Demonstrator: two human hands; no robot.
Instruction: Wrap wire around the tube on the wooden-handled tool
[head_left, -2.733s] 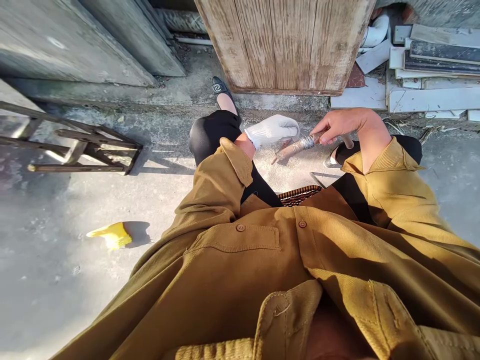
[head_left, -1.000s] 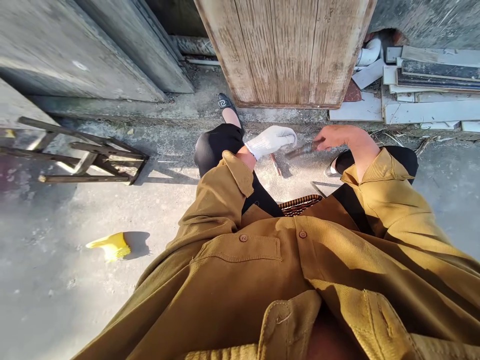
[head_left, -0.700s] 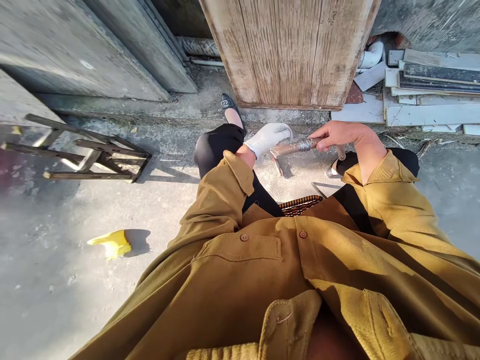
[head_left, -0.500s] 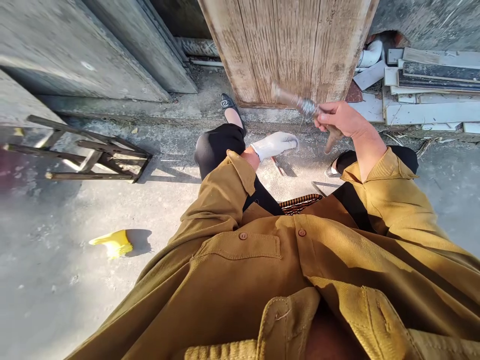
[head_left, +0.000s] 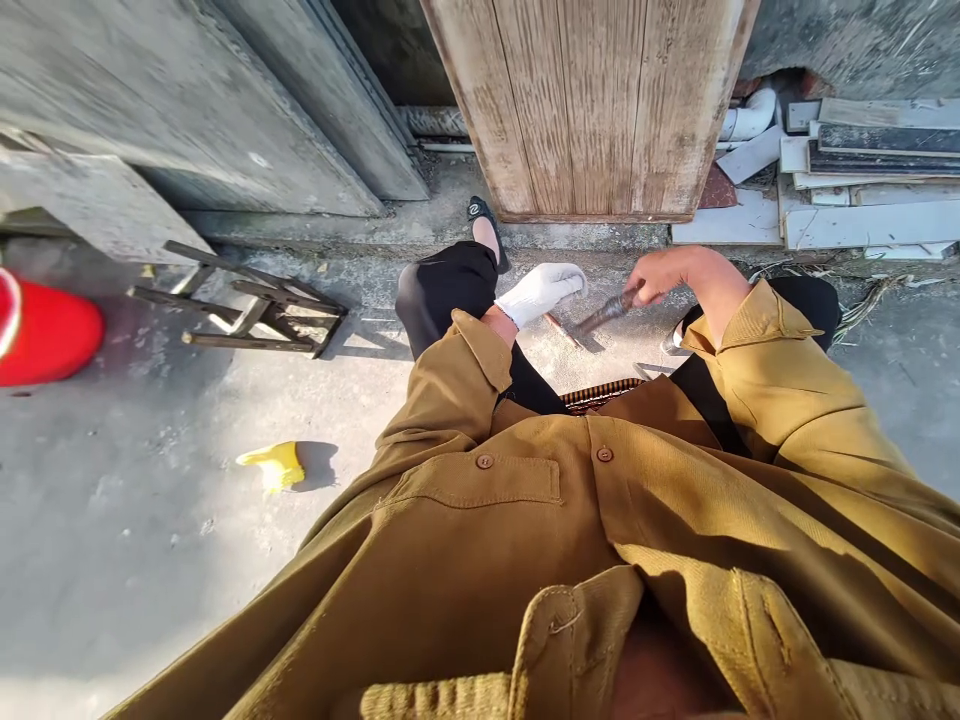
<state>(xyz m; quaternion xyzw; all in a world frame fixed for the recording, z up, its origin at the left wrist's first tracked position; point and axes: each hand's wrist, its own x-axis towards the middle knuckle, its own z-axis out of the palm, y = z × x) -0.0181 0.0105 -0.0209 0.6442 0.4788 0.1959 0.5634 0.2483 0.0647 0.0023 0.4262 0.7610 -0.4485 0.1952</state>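
My left hand (head_left: 541, 293), in a white glove, is closed with its fingers pinched together at the wire's end; the strand itself is too fine to follow now. Bare and closed, my right hand (head_left: 664, 272) grips a wooden stick (head_left: 606, 313) wound with wire, blurred by motion. The stick slants down and left, its far end just right of the gloved fingertips. On the ground below lies a thin tool with a reddish handle (head_left: 564, 332). A narrow dark piece (head_left: 652, 369) sits near my lap, partly hidden.
A wooden panel (head_left: 592, 110) leans ahead of me. Stacked boards (head_left: 870, 225) lie at the right, beside a white pipe (head_left: 752, 115). To the left are a wooden stool (head_left: 262, 305) on its side, a red bucket (head_left: 52, 330) and a yellow object (head_left: 277, 465) on the concrete.
My right hand has come lower and the wire-wound stick has swung from pointing up-left to down-left. My left hand has shifted slightly left. The view has turned, showing more of the red bucket.
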